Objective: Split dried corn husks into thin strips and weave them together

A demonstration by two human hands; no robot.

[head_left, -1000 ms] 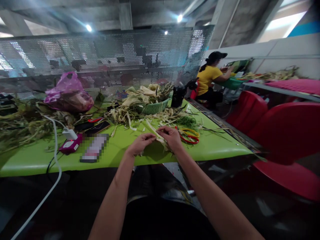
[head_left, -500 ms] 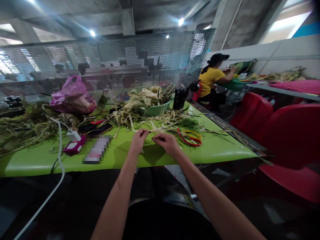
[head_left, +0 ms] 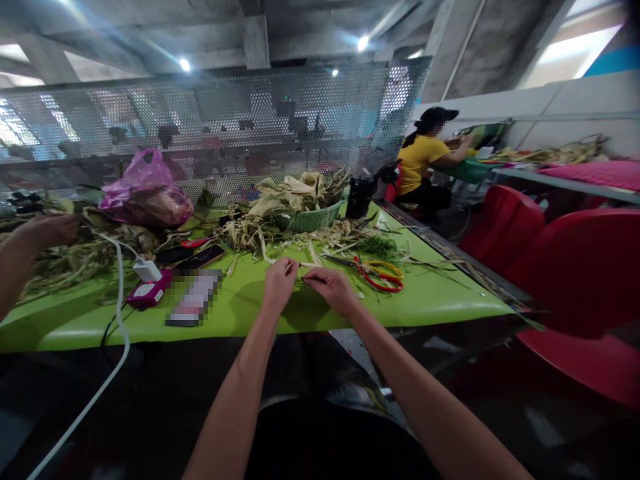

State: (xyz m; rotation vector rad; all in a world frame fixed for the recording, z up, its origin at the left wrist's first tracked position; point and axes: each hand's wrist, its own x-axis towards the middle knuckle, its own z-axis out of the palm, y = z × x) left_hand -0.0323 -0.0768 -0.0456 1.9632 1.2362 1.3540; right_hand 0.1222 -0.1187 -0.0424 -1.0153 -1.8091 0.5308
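Over the near edge of the lime green table [head_left: 440, 293], my left hand [head_left: 280, 283] and my right hand [head_left: 333, 290] are both closed in a pinch on a thin pale strip of dried husk [head_left: 304, 265] stretched between them. Red and yellow handled scissors [head_left: 380, 273] lie just right of my right hand. A green basket [head_left: 307, 219] piled with dried husks stands behind my hands, with loose husk scraps [head_left: 250, 235] spread in front of it.
A pink device [head_left: 147, 293] with a white charger and cable [head_left: 117, 320], phones [head_left: 203, 257] and a pink plastic bag [head_left: 145, 193] sit at left. Another person's arm [head_left: 25, 250] reaches in at far left. A person in yellow [head_left: 423, 163] sits at the back right near red chairs [head_left: 575, 267].
My hands have drawn closer together, pinching the husk strip, after holding a wider bundle one second ago. Another person's arm has come into view at the far left.
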